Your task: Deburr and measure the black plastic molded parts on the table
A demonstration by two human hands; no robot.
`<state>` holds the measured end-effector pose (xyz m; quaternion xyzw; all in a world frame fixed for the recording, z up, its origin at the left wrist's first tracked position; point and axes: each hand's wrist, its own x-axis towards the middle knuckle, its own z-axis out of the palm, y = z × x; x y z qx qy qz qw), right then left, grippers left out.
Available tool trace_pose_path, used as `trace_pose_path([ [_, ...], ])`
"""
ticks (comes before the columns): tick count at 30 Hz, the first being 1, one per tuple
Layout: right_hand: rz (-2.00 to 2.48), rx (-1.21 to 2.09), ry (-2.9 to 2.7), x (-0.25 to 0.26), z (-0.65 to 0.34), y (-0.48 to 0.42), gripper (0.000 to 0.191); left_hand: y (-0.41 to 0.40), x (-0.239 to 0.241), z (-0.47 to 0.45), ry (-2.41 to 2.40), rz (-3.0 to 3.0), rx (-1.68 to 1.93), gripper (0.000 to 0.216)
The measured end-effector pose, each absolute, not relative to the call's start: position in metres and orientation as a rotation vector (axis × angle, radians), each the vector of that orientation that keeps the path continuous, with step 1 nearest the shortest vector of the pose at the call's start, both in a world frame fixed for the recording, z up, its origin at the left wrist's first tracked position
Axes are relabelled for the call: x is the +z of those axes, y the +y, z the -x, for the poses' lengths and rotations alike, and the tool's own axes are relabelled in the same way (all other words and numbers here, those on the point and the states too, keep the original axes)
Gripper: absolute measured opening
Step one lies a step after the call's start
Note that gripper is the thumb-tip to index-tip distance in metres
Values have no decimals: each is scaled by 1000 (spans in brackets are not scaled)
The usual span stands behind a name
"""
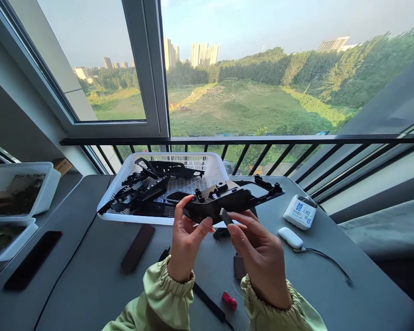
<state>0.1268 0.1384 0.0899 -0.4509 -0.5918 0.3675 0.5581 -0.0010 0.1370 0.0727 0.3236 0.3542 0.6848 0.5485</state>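
Black plastic part (227,202) held aloft mid-frame.
The left hand (189,239) grips its near side, thumb in front; the right hand (260,259) pinches a small grey strip (226,216) by its lower edge, contact unclear. Left of centre, a white basket (214,168) of black pieces (141,188) sits on the table (89,285).

The black part (224,202) at the centre of the frame looked like moulded plastic — smooth and mostly matt on its near face. The small grey block (225,216) just below it appeared dull. Lattice-walled, smooth white plastic formed the basket (214,165), while the desk (89,280) had an even, matt surface. At lower left, the dark slab (34,259) was glossy. The sleeves (167,294) at the bottom were cloth — wrinkled, with a soft sheen.
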Motion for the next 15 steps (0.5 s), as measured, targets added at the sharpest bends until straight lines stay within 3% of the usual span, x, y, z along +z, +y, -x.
trace_pose_path([
  [15, 965, 1013, -1352, 89, -127, 140, 30, 134, 81, 0, 806, -617, 1746, 60],
])
